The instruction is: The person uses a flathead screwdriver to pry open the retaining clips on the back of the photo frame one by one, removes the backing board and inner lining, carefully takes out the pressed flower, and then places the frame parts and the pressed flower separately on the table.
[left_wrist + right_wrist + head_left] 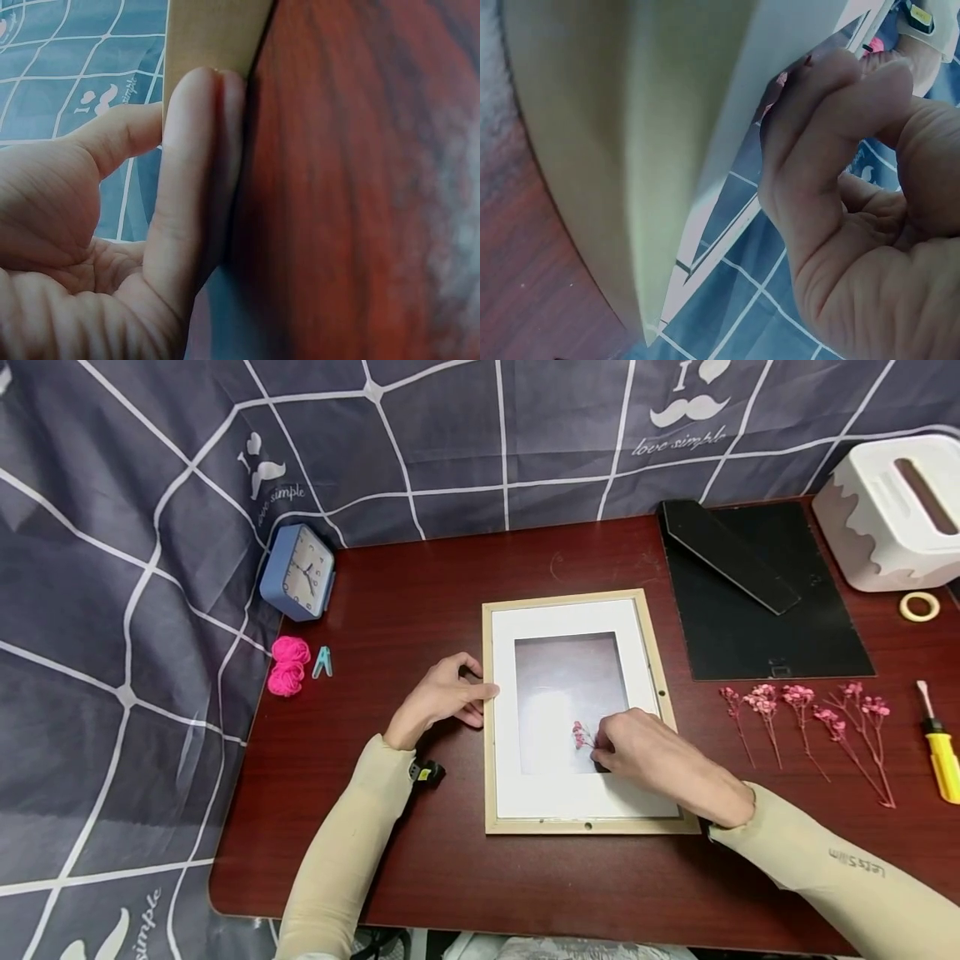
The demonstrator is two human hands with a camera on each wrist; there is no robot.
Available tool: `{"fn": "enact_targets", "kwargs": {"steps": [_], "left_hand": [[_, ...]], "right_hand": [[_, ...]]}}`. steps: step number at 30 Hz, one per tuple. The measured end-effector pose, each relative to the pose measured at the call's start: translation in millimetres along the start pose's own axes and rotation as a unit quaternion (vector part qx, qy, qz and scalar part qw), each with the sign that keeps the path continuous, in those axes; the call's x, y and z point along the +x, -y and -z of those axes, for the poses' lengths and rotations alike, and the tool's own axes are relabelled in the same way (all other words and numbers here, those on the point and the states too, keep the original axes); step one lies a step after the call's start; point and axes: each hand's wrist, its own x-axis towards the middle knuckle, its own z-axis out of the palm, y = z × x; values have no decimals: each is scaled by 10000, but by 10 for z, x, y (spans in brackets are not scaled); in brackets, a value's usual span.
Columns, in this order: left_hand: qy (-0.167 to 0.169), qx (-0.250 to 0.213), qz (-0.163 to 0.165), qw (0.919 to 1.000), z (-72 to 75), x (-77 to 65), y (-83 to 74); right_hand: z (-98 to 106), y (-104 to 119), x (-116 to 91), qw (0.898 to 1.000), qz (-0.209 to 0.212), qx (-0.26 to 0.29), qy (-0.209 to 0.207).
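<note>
A light wooden picture frame [491,760] with a white mat [570,795] and a clear pane lies on the table. My left hand [442,693] holds its left edge, the thumb over the rim and the fingers against the outer side [202,45]. Over the mat's window, my right hand [648,756] pinches a small sprig of pink dried flowers [581,735] by its stem, with the blossoms pointing left. In the right wrist view the curled fingers [810,150] mostly hide this sprig.
More pink dried flower sprigs [801,700] lie right of the frame, below a black backing board [772,643]. A yellow screwdriver [941,760], tape roll [919,607] and tissue box [892,518] are further right. Left stand a blue clock [300,572], pink yarn [288,664] and teal clip [322,662].
</note>
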Motion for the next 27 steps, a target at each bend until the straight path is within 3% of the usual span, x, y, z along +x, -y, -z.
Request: {"fn": "enact_targets", "kwargs": {"steps": [17, 27], "left_hand": [[-38, 47, 40, 10000, -9, -7, -4], [-35, -10, 67, 10000, -9, 6, 4]], "right_hand": [[-17, 29, 40, 9990, 437, -80, -89], [-10, 83, 49, 9996, 189, -3, -205]]}}
